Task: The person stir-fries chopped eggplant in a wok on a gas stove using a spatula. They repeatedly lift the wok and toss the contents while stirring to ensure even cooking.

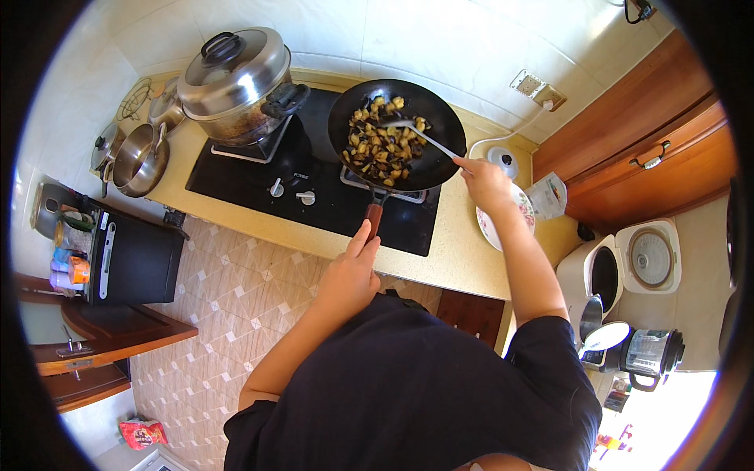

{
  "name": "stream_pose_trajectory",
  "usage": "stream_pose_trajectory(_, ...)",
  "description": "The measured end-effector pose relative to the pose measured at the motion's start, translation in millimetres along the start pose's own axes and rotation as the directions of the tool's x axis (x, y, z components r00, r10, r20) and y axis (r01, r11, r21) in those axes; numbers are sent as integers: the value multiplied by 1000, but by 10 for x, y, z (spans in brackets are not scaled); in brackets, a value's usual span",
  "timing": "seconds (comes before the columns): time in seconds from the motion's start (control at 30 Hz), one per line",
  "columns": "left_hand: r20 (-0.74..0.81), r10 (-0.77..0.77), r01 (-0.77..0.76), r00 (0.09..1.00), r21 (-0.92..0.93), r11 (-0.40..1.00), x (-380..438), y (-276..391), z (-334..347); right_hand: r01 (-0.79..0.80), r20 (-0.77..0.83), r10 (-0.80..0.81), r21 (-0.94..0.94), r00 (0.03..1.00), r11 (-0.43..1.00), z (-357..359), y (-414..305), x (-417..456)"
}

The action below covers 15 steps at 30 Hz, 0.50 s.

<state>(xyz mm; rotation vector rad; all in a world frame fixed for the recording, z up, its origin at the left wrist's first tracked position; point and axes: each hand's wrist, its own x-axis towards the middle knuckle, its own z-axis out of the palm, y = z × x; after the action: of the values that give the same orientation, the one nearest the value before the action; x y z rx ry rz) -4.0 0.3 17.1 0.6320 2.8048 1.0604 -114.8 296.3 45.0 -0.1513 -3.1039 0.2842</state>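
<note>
A black wok [445, 132] sits on the right burner of a black glass gas hob [247, 185]. Browned chopped food [380, 144], perhaps eggplant, lies in it. My left hand [351, 271] is on the wok's reddish wooden handle [373, 219], fingers stretched along it near its end. In my right hand [486, 182] is the handle of a metal spatula [439, 145], whose blade rests among the pieces. Below my right forearm, partly hidden, a floral plate [490, 231] lies on the yellow counter.
A large lidded steamer pot [235, 88] stands on the left burner, with smaller steel pans [138, 168] beyond it. Right of the wok are a white round-lidded item [502, 162], a plastic bag [548, 195] and a rice cooker [589, 274] with its lid up. Wall sockets [537, 88] sit above.
</note>
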Motion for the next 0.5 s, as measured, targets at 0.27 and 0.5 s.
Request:
stream_pose_trajectory(0.27, 20, -12, 12, 1000, 11, 1000, -6, 19, -27, 144, 39, -139, -201, 990, 969, -1435, 174, -601)
stream_pose_trajectory(0.5, 0, 17, -17, 1000, 1, 1000, 0, 7, -32, 94, 154, -106, 88, 982, 992, -689, -19, -396)
